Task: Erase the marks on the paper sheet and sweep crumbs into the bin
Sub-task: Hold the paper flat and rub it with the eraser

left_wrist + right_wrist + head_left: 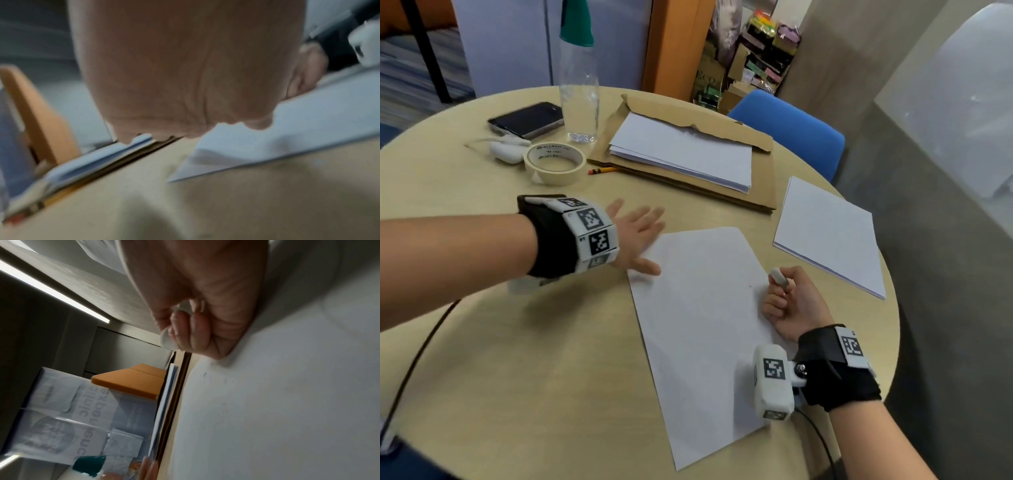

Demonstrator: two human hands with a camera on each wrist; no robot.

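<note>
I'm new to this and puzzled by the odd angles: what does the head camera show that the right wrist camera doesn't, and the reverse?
Only the head view shows the tape roll, phone, pencil and the open left hand at the sheet's corner. Only the right wrist view shows a ceiling light strip. Both show the right hand holding the eraser over the paper sheet.

Left hand flat, fingers spread; right hand curled, pinching.
</note>
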